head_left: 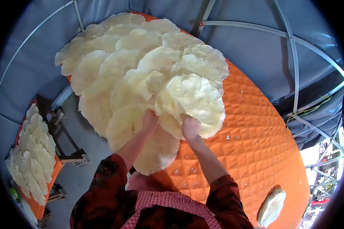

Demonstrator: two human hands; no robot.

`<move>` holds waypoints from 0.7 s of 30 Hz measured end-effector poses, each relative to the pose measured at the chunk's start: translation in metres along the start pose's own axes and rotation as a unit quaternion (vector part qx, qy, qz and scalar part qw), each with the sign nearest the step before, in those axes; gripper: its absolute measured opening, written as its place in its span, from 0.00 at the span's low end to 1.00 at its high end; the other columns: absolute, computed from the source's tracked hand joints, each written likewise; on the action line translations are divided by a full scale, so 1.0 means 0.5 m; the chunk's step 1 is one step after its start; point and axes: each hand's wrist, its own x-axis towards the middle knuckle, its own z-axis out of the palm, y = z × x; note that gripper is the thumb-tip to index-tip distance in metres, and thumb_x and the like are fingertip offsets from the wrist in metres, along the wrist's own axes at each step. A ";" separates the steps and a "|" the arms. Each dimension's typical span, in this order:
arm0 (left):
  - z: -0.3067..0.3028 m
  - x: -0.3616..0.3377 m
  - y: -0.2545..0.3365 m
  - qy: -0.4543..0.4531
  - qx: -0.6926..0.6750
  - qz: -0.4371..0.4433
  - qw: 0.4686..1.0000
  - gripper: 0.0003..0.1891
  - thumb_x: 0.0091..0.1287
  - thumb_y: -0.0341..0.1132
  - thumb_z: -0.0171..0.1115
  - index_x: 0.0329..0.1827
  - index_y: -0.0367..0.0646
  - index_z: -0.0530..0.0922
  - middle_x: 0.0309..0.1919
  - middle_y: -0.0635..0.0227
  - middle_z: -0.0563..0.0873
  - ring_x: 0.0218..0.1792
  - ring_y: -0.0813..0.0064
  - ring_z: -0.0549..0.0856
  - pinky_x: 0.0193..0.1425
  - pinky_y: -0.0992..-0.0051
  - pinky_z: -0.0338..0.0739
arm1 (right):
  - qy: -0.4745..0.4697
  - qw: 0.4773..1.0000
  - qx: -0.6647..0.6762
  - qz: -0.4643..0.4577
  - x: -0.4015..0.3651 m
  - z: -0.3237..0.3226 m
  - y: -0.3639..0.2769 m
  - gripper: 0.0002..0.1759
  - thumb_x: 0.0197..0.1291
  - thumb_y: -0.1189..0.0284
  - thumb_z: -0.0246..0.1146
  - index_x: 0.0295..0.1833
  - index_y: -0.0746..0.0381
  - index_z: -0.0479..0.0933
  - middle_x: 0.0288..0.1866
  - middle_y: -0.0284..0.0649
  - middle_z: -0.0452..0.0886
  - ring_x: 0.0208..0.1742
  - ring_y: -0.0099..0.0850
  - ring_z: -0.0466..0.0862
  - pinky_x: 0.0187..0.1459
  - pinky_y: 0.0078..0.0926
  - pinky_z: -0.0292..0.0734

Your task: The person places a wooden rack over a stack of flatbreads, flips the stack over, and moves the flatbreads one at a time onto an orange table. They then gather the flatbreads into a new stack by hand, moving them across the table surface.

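Thin, pale round flatbreads (139, 40) overlap in many layers over the far and left part of an orange quilted table cover (256, 152). My right hand (191, 127) is closed on the near edge of a flatbread (197, 101) that lies uppermost at the right of the spread, its left side lifted or folded. Just left of it, my left hand (151, 119) has its fingers pinched at the edge of a flatbread. Beneath my left forearm lies another broad flatbread (149, 152), reaching the table's near edge.
A thick stack of flatbreads (271, 207) sits at the near right of the table. To the left, a lower orange-covered table (51, 183) carries more flatbreads (32, 152). Grey tarp walls (244, 49) on metal poles (294, 72) surround the far side. White crumbs dot the orange cover.
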 end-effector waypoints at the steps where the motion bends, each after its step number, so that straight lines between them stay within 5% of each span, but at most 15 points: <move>1: 0.000 0.013 -0.015 -0.012 0.026 0.021 0.999 0.11 0.55 0.32 0.61 0.39 0.38 0.80 0.29 0.56 0.84 0.35 0.56 0.84 0.40 0.63 0.77 | -0.029 0.999 -0.017 0.002 -0.005 0.044 -0.005 0.08 0.50 0.77 0.55 0.36 0.56 0.76 0.30 0.46 0.82 0.31 0.45 0.84 0.32 0.41 0.79; 6: 0.003 0.039 -0.026 -0.067 0.027 0.046 0.996 0.07 0.56 0.35 0.63 0.31 0.41 0.82 0.29 0.55 0.85 0.34 0.53 0.84 0.39 0.61 0.77 | -0.047 0.997 -0.017 0.052 -0.012 0.122 -0.039 0.04 0.51 0.76 0.54 0.33 0.57 0.73 0.30 0.45 0.82 0.32 0.47 0.83 0.35 0.45 0.79; 10: -0.007 0.044 -0.032 -0.095 0.016 0.067 0.993 0.06 0.56 0.34 0.63 0.31 0.41 0.82 0.28 0.55 0.85 0.33 0.54 0.84 0.37 0.60 0.77 | 0.004 1.000 0.005 0.006 -0.029 0.131 -0.048 0.17 0.48 0.70 0.64 0.46 0.58 0.74 0.44 0.43 0.80 0.43 0.46 0.82 0.39 0.43 0.79; 11: -0.008 0.045 -0.030 -0.103 -0.002 0.066 0.993 0.06 0.56 0.34 0.63 0.30 0.40 0.81 0.28 0.55 0.85 0.33 0.55 0.85 0.37 0.61 0.78 | -0.002 1.000 0.011 0.005 -0.033 0.116 -0.064 0.29 0.48 0.67 0.68 0.57 0.60 0.69 0.53 0.45 0.76 0.50 0.47 0.79 0.45 0.42 0.79; 13: -0.008 0.052 -0.028 -0.116 -0.037 0.065 0.990 0.06 0.56 0.34 0.63 0.30 0.39 0.80 0.27 0.55 0.84 0.33 0.57 0.85 0.38 0.62 0.78 | 0.005 1.000 0.005 0.003 -0.033 0.089 -0.094 0.31 0.48 0.69 0.67 0.60 0.63 0.69 0.53 0.47 0.77 0.51 0.48 0.79 0.48 0.39 0.78; 16: -0.013 0.054 -0.021 -0.228 -0.162 -0.028 0.960 0.06 0.60 0.30 0.61 0.36 0.38 0.76 0.34 0.62 0.84 0.35 0.66 0.86 0.36 0.70 0.81 | -0.022 0.992 0.044 0.116 -0.037 0.099 -0.108 0.33 0.47 0.70 0.66 0.61 0.64 0.68 0.53 0.49 0.77 0.52 0.48 0.78 0.49 0.38 0.78; 19: -0.090 0.048 0.042 -0.376 -0.408 -0.220 0.802 0.08 0.62 0.28 0.60 0.42 0.41 0.72 0.37 0.65 0.81 0.36 0.68 0.85 0.38 0.73 0.81 | 0.018 0.989 -0.009 0.148 -0.020 0.140 -0.088 0.33 0.46 0.71 0.67 0.61 0.62 0.68 0.54 0.47 0.77 0.50 0.47 0.79 0.48 0.38 0.78; 21: -0.101 0.039 0.023 -0.364 -0.397 -0.204 0.817 0.09 0.63 0.27 0.59 0.44 0.41 0.72 0.35 0.66 0.81 0.37 0.71 0.83 0.37 0.73 0.81 | 0.045 0.988 -0.035 0.142 -0.020 0.150 -0.090 0.31 0.47 0.72 0.67 0.60 0.60 0.71 0.52 0.46 0.79 0.53 0.43 0.79 0.50 0.40 0.76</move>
